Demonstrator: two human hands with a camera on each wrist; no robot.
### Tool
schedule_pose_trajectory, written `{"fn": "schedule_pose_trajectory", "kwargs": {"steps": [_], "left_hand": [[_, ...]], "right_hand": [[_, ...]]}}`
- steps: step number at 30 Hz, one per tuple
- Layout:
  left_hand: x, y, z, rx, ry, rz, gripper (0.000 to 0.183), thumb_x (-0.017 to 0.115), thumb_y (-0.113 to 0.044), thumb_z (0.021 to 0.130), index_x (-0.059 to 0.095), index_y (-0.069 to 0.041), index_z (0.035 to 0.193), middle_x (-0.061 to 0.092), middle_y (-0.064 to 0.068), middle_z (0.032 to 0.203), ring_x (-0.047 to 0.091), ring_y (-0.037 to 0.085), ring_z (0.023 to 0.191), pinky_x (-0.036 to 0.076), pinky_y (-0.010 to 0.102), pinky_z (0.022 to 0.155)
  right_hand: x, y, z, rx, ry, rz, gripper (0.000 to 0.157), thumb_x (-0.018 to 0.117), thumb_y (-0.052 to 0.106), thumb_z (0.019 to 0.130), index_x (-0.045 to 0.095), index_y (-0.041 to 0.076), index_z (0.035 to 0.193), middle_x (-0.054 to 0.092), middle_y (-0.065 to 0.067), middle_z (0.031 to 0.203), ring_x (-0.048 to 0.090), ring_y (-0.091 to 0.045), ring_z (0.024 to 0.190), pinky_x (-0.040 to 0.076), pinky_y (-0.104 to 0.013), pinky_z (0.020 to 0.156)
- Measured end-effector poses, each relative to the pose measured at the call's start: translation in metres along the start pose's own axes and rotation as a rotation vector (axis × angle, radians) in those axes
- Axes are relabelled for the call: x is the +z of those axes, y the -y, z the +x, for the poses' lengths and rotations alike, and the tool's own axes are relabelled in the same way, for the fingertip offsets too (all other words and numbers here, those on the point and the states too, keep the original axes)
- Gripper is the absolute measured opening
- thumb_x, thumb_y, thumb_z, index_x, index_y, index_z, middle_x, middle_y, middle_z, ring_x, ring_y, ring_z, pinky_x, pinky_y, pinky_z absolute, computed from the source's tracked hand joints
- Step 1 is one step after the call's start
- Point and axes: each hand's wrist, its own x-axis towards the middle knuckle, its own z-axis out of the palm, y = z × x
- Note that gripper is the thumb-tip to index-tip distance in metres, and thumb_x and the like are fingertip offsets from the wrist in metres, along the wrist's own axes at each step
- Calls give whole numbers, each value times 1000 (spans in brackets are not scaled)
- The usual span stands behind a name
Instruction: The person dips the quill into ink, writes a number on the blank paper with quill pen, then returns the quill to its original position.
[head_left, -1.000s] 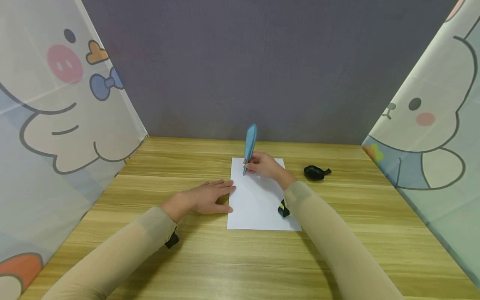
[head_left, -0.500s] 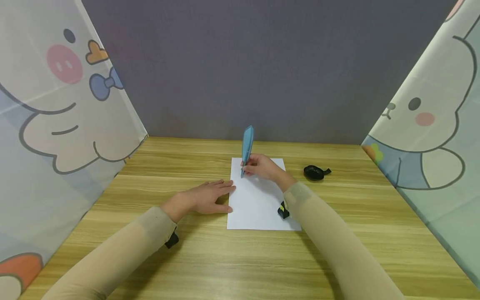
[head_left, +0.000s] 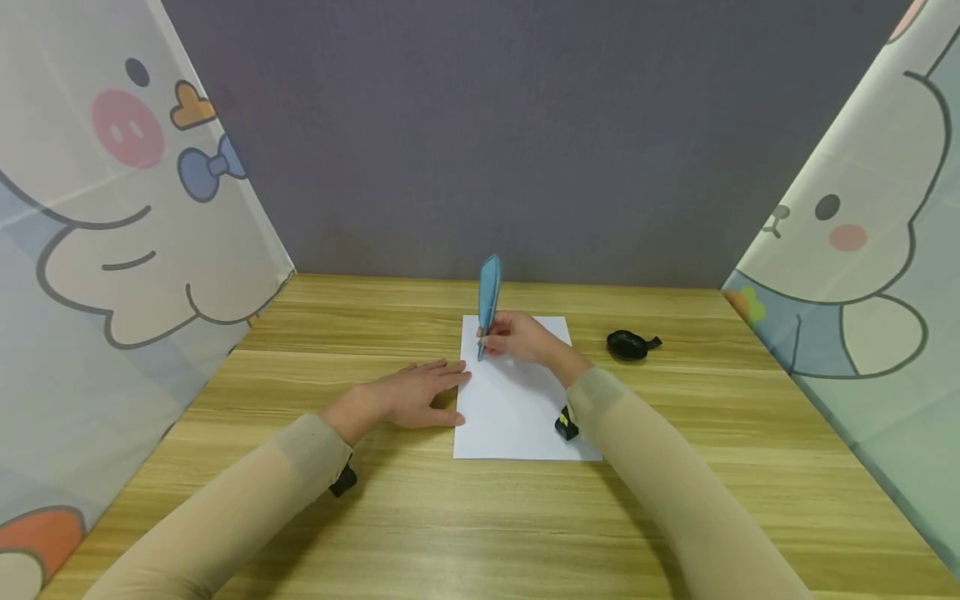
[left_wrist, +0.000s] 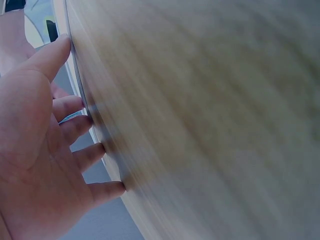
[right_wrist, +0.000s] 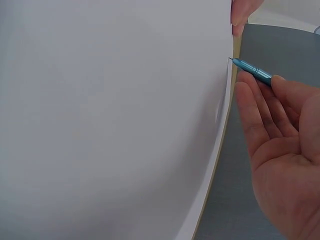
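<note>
A blue feather pen point(head_left: 489, 287) stands nearly upright, its tip on the upper left part of a white sheet of paper point(head_left: 510, 425). My right hand point(head_left: 519, 335) pinches the pen low, near its tip. In the right wrist view the pen's metallic blue barrel point(right_wrist: 254, 69) meets the paper, and a thin dark line shows beside the point. My left hand point(head_left: 422, 395) lies palm down with fingers spread, its fingertips on the paper's left edge. From the left wrist view, those fingers point(left_wrist: 87, 157) look straight and touch the surface.
A black rounded object with a short tail point(head_left: 628, 345) lies on the wooden table point(head_left: 465, 533), right of the paper. Behind the table rises a grey panel point(head_left: 480, 142). Cartoon-printed curtains point(head_left: 127, 250) flank both sides. Small black devices point(head_left: 567, 423) sit under the wrists.
My right hand has moved slightly left and toward me, taking the feather pen along, with its tip sliding down the paper's left side. My left hand and the paper have stayed put.
</note>
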Motion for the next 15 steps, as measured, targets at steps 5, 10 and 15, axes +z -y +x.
{"fn": "schedule_pose_trajectory", "kwargs": {"steps": [5,10,15], "left_hand": [[1,1,0,4,-1,-1,85,59,-62,109,34,-14,174,24,7,184,21,41,170,23,70,134],[0,0,0,7,0,-1,85,59,-61,109,33,-14,174,23,8,184,21,41,170,23,70,134],[1,1,1,7,4,3,84,58,-61,110,32,-14,175,22,8,184,20,41,171,23,69,134]], "right_hand": [[2,0,-1,-6,16,8,21,68,6,108,70,-6,125,78,-24,116,79,-25,103,68,-38,94],[4,2,-2,16,15,-3,19,69,7,108,71,-4,124,78,-22,114,79,-22,100,68,-36,93],[5,5,-5,19,20,-9,20,69,7,108,71,-5,124,78,-23,115,80,-26,103,68,-37,93]]}}
